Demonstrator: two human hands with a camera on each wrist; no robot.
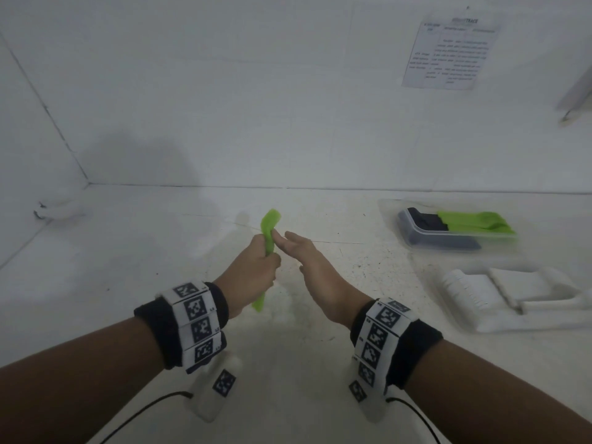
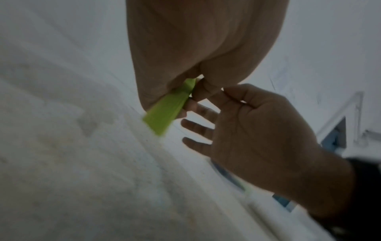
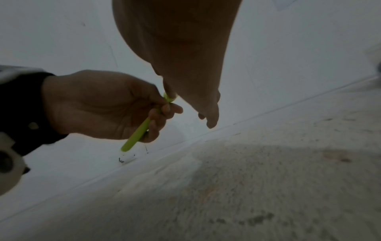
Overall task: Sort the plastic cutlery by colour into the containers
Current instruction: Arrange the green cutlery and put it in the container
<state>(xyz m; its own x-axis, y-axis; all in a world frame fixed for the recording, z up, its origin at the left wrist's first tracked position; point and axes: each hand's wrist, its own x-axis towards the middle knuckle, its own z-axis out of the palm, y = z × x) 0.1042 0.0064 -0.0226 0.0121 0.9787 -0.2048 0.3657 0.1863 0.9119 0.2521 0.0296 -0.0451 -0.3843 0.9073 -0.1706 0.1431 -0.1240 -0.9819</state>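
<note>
L hand (image 1: 253,267) holds green cutlery (image 1: 268,227).

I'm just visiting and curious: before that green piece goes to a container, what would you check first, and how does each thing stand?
1. Left hand grips the green cutlery piece: ok.
2. Right hand free, fingers straight: ok.
3. Container with green cutlery in view, top open: ok.
4. Colour matches the green pieces there: ok.
5. Fork, knife or spoon: cannot tell.
6. White tray holds only white pieces: ok.

Green plastic cutlery piece (image 1: 267,229) stands tilted above the table; more green cutlery (image 1: 474,221) fills the dark container (image 1: 413,230).
</note>
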